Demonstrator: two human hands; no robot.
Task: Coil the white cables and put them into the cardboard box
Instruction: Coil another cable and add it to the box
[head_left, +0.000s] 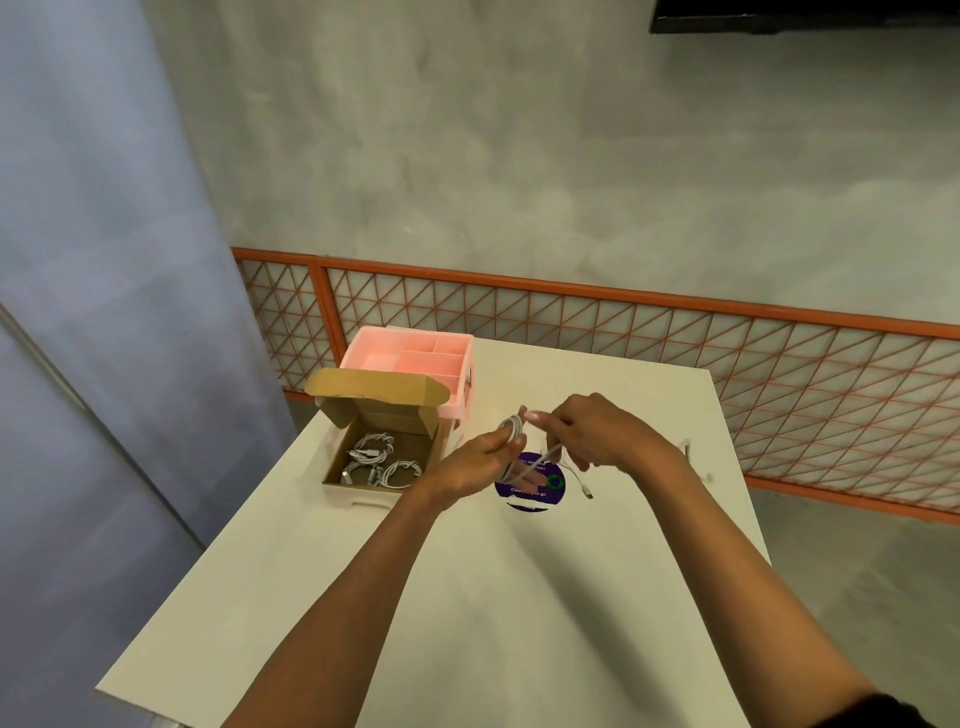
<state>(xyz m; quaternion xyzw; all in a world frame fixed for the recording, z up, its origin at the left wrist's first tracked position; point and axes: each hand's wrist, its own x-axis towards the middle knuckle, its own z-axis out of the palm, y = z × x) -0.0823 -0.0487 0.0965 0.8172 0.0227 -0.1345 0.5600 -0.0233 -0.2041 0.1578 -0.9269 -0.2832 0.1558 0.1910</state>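
Left hand (480, 460) closed around a partly wound white cable (511, 431), held above the bench (467, 597) over a purple sticker (540, 491). Right hand (597, 434) pinching the same cable's loose end, plug (588, 492) dangling. Coiled cables (382, 460) already in the cardboard box (384, 415), beside a pink organizer (415, 358).

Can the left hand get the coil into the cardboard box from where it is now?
Probably yes. The left hand holds the white cable just right of the cardboard box, whose lid stands open. Nothing lies between them, though the right hand also holds the cable's loose end.
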